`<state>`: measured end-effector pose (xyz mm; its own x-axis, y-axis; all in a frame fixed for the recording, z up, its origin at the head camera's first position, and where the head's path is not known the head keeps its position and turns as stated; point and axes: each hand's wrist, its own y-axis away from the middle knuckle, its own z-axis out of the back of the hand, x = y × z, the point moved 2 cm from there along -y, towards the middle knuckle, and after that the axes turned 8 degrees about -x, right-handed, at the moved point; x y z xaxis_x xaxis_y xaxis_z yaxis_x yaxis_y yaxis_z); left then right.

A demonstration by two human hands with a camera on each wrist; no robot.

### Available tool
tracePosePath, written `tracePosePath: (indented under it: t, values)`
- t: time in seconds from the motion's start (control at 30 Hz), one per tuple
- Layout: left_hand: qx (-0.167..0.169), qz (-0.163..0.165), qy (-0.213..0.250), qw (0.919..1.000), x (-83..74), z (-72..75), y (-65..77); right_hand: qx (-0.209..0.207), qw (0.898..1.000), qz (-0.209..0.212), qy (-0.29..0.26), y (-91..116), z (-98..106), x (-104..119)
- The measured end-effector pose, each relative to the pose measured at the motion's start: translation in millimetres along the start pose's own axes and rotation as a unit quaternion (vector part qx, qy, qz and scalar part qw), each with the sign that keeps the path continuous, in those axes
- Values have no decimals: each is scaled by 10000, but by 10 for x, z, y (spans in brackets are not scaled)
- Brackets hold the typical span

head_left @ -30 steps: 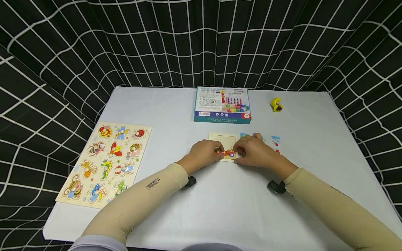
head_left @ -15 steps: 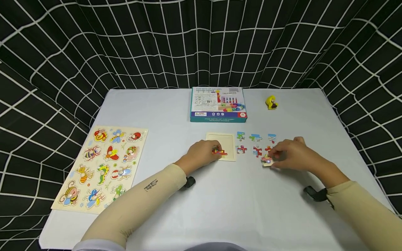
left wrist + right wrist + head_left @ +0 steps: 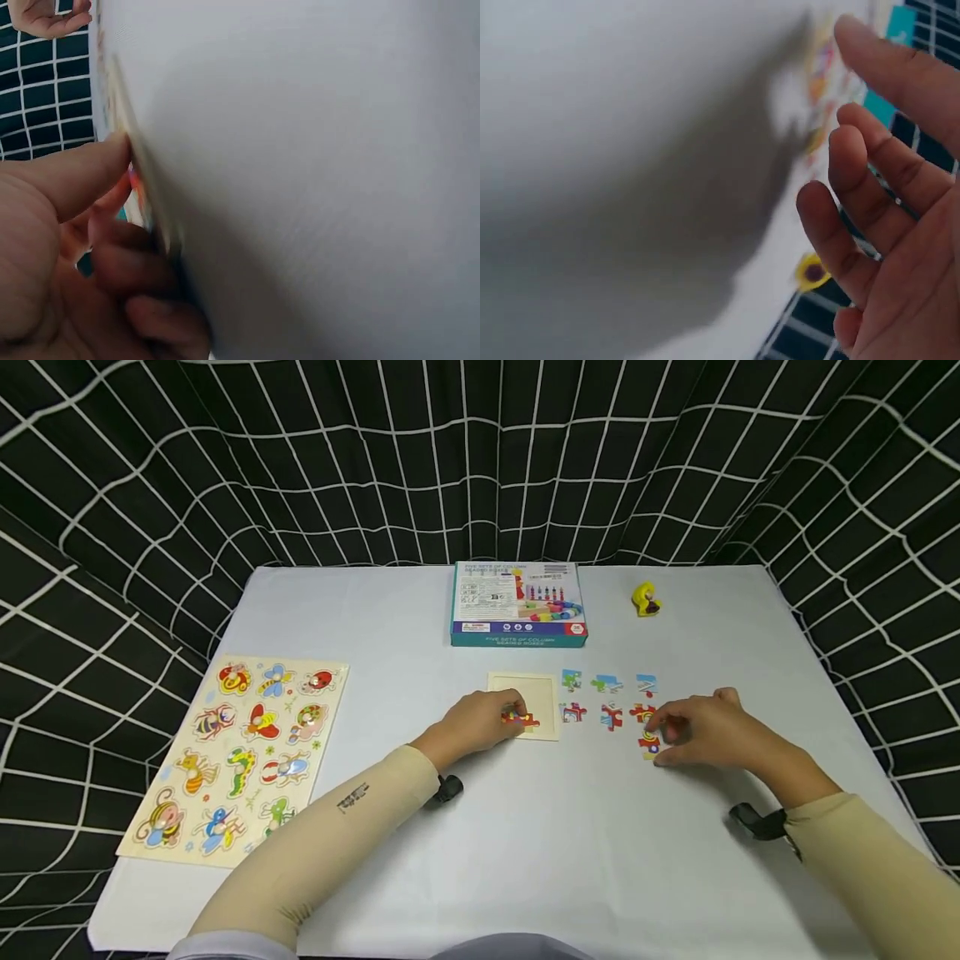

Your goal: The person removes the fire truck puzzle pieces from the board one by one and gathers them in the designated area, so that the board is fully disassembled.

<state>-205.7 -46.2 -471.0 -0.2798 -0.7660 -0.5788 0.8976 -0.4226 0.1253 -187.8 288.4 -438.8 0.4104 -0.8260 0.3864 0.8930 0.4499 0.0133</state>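
My left hand (image 3: pixel 480 725) grips the lower left corner of a small square wooden puzzle frame (image 3: pixel 556 708). Its thumb (image 3: pixel 90 166) presses the near edge in the left wrist view, with curled fingers along the side. A red and yellow puzzle piece (image 3: pixel 531 721) lies inside the frame, partly covered by the fingertips. To the right, my right hand (image 3: pixel 712 735) is beside a puzzle piece with a purple wheel (image 3: pixel 648 746) on the table. Thumb and fingers are spread apart around its right side, and the right wrist view shows nothing in the palm.
Several loose puzzle pieces (image 3: pixel 611 717) lie in rows right of the frame. Behind stands a flat teal box (image 3: pixel 517 606), with a small yellow toy (image 3: pixel 645 599) to its right. A large insect peg board (image 3: pixel 255 727) rests at the left. Black netted cloth (image 3: pixel 420 460) surrounds the table (image 3: pixel 495 852).
The right hand has taken the wheel piece from the frame, carried it right and set it down below the other loose pieces. The left hand has stayed at the frame.
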Motion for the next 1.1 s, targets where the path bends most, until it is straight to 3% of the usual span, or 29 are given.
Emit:
tracePosePath:
  t: [0.17,0.3,0.43,0.73,1.1]
  values:
    - [177,59,321,9993,78,79,4,65,9989,456,78,-351,-105,425]
    - [-110,62,127,9998,134,131,26,25,9951,919,366,-648,-305,809]
    - [-433,110,-119,9989,167,128,34,-92,9925,1024,662,-834,-452,1031]
    - [-427,346,-132,9984,173,140,36,-227,9893,1198,795,-944,-560,1173]
    - [-374,425,-164,9983,187,153,41,-449,9845,1454,873,-985,-432,1202]
